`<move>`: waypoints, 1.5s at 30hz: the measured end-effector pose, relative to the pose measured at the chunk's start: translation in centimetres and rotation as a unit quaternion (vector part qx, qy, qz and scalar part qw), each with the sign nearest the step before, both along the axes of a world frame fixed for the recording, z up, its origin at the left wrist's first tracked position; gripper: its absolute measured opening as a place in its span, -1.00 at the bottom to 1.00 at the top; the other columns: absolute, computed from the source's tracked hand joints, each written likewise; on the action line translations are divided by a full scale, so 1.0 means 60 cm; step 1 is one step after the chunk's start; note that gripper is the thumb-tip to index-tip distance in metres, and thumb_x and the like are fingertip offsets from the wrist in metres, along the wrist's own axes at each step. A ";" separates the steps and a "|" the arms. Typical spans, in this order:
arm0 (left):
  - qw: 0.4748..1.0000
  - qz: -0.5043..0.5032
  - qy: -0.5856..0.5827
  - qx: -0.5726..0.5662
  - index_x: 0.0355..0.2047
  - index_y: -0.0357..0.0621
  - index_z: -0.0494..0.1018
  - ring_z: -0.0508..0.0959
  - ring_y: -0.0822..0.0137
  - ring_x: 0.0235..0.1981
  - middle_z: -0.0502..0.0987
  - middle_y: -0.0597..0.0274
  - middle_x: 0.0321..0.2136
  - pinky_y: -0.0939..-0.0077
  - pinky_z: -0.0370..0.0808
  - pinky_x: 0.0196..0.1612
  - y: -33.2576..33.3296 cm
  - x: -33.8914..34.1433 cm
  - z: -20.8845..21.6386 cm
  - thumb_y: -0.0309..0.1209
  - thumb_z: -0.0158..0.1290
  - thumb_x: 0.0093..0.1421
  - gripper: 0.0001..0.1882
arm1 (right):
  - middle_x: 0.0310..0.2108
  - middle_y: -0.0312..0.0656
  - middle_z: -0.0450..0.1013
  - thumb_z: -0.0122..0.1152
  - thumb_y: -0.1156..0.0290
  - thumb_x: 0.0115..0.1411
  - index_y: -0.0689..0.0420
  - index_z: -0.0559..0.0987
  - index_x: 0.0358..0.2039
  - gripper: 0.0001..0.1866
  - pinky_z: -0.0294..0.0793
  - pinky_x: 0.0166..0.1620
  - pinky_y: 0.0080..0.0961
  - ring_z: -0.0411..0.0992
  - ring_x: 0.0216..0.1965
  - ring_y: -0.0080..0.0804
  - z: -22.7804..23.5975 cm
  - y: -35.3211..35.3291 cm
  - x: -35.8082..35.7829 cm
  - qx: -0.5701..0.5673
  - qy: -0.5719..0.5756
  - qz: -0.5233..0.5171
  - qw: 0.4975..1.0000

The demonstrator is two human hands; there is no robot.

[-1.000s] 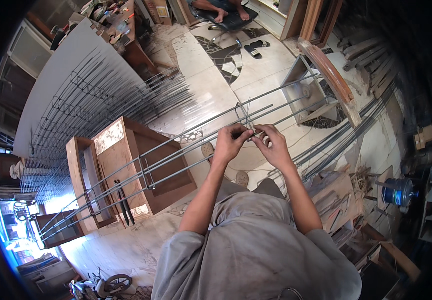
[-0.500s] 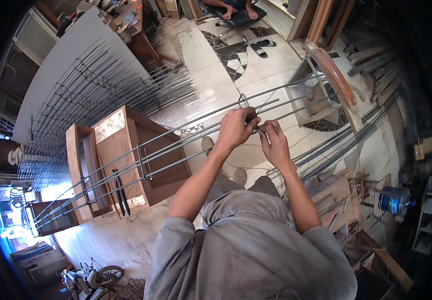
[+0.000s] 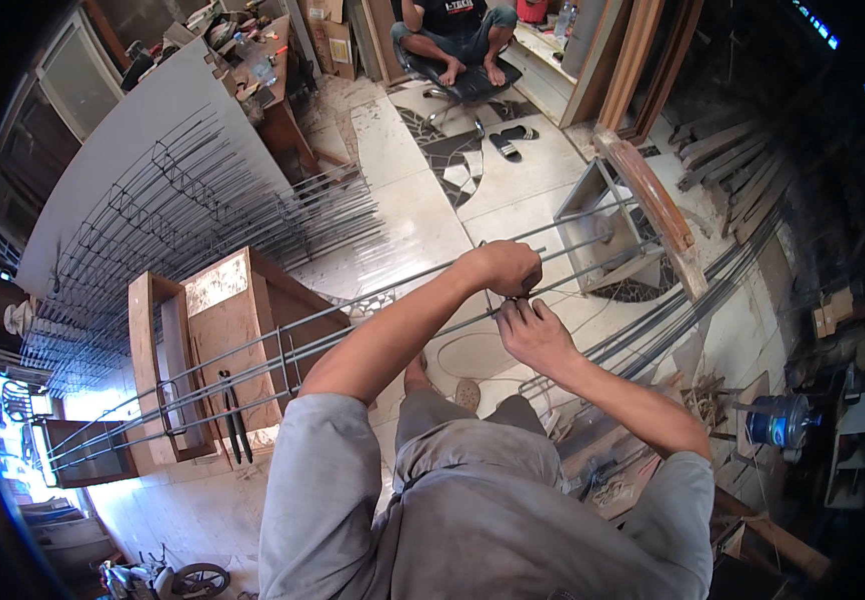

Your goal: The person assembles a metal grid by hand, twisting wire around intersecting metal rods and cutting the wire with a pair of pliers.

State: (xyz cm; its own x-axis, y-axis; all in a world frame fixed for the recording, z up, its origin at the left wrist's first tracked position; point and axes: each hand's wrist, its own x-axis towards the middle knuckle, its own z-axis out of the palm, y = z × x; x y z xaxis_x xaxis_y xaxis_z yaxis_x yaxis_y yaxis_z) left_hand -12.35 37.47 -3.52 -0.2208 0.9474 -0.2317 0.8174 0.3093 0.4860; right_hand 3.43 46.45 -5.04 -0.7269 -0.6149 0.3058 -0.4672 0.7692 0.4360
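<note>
Long steel rebar rods (image 3: 423, 333) run from the lower left to the upper right across my front, with bent wire stirrups (image 3: 286, 360) around them. My left hand (image 3: 509, 268) reaches over the rods, its fingers closed and bent down; what they grip is hidden. Just below it, my right hand (image 3: 533, 333) has its fingertips pressed together at the nearest rod, where a stirrup seems to cross. Whatever small thing lies between those fingertips cannot be made out. Black-handled pincers (image 3: 235, 418) hang on the rods at the left.
A wooden cabinet (image 3: 263, 300) and a wooden crosspiece (image 3: 658, 195) stand under the rods. More rebar cages (image 3: 143, 230) lie at the left, and loose rods (image 3: 653, 315) at the right. Beyond sits a person (image 3: 453, 40) on a black chair, near sandals (image 3: 513, 143).
My view has tilted up, showing more of the seated person. My left hand has turned over with its wrist bent downward, and my right hand now sits below it. Both stay closed.
</note>
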 end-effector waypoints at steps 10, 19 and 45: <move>0.988 0.096 -0.103 0.068 -0.34 -0.14 0.63 0.64 0.09 -0.35 0.66 0.11 -0.42 0.26 0.54 -0.27 -0.029 -0.022 -0.054 -0.52 0.15 -0.08 -0.76 | -0.30 -0.19 0.52 0.08 0.34 0.09 0.15 0.54 -0.30 -0.79 0.38 0.13 -0.34 0.45 -0.10 -0.34 0.018 0.051 -0.059 0.080 -0.056 0.179 0.979; 0.923 0.162 -0.263 0.231 -0.27 -0.25 0.58 0.60 0.09 -0.39 0.63 0.00 -0.40 0.25 0.50 -0.25 -0.073 -0.031 -0.071 -0.21 0.19 0.21 -0.69 | -0.30 -0.15 0.50 0.10 0.37 0.08 0.18 0.49 -0.26 -0.77 0.41 -0.03 -0.39 0.46 -0.16 -0.31 0.045 0.037 -0.083 0.104 -0.162 0.147 0.970; 0.926 0.222 -0.107 0.286 -0.19 -0.19 0.49 0.36 -0.03 0.09 0.40 0.04 0.02 0.06 0.32 0.10 -0.258 0.153 -0.053 -0.26 0.21 0.14 -0.68 | -0.28 0.15 0.50 0.08 0.59 0.04 0.28 0.38 -0.18 -0.71 0.56 -0.30 -0.14 0.57 -0.37 0.03 0.063 -0.067 -0.064 -0.088 -0.349 -0.315 0.878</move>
